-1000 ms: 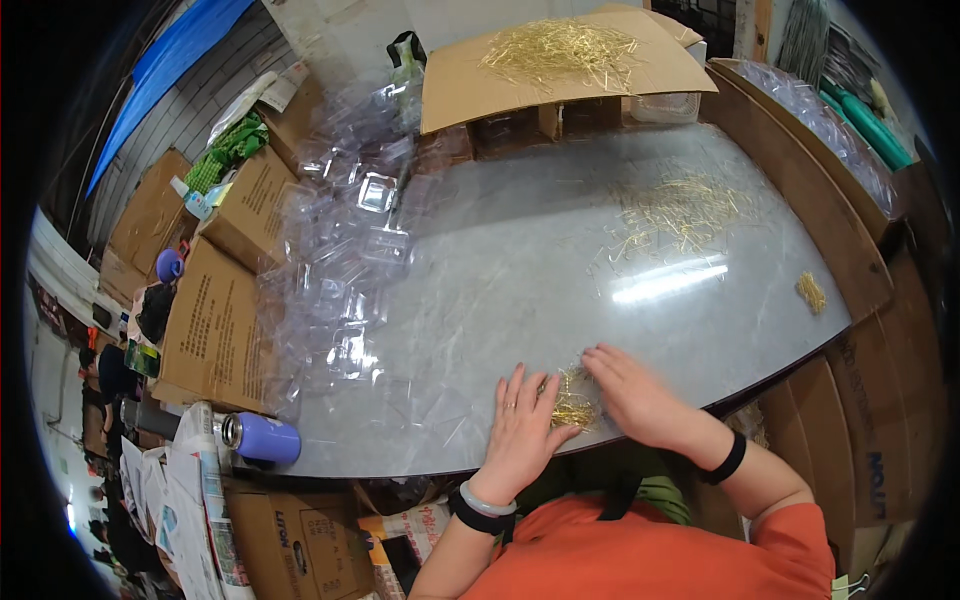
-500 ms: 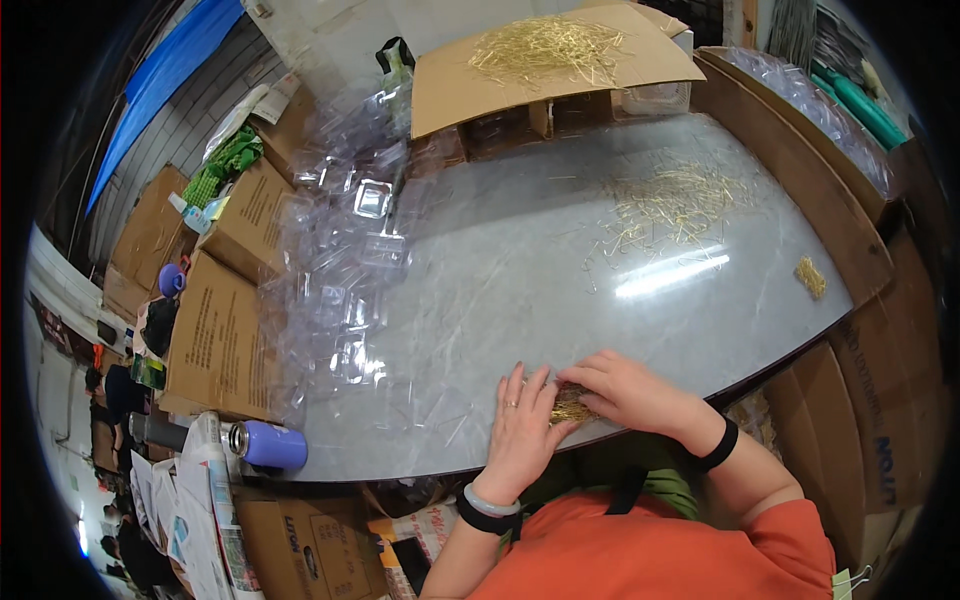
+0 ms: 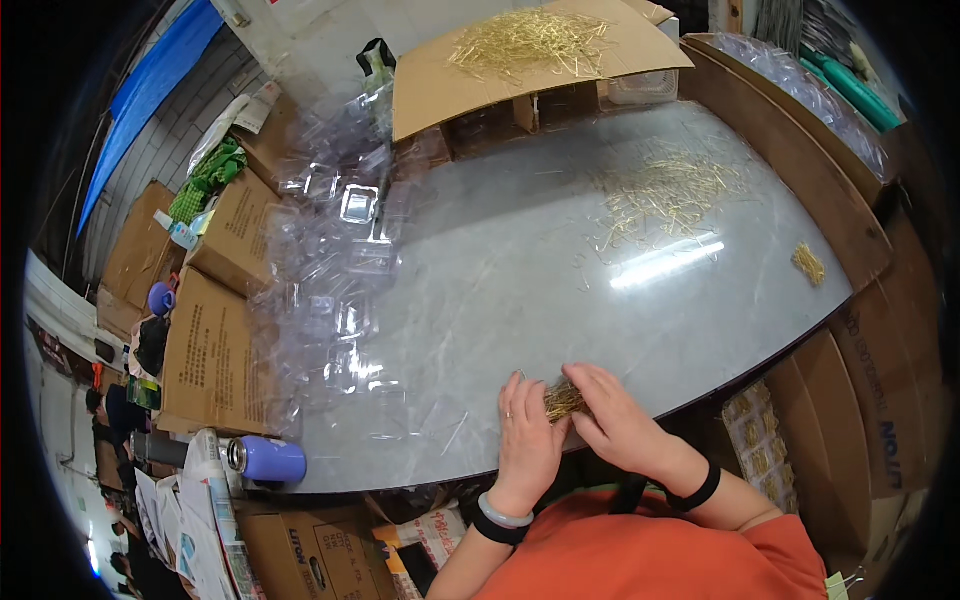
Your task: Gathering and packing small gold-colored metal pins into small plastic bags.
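Near the front edge of the grey table (image 3: 480, 300), a small bundle of thin gold wire pieces (image 3: 564, 401) sits between my two hands. My left hand (image 3: 530, 432) presses on its left side, fingers close together and pointing away from me. On the other side, my right hand (image 3: 618, 425) curls its fingers and thumb around the bundle. The fingers partly hide it. A loose, tangled pile of the same wire pieces (image 3: 672, 195) lies farther back on the table. By the right edge rests another compact wire bundle (image 3: 808, 264).
Clear plastic boxes (image 3: 335, 315) heap along the left side, beside brown cartons (image 3: 212, 350). A purple bottle (image 3: 272, 459) stands at the front left corner. At the back, a cardboard sheet (image 3: 425, 95) carries more gold wire. Below the right edge shows a compartmented tray (image 3: 735, 415).
My right hand has shifted its grip to the bundle's right side, and more of the bundle shows. The view has tilted slightly, bringing the tray below the table into sight.
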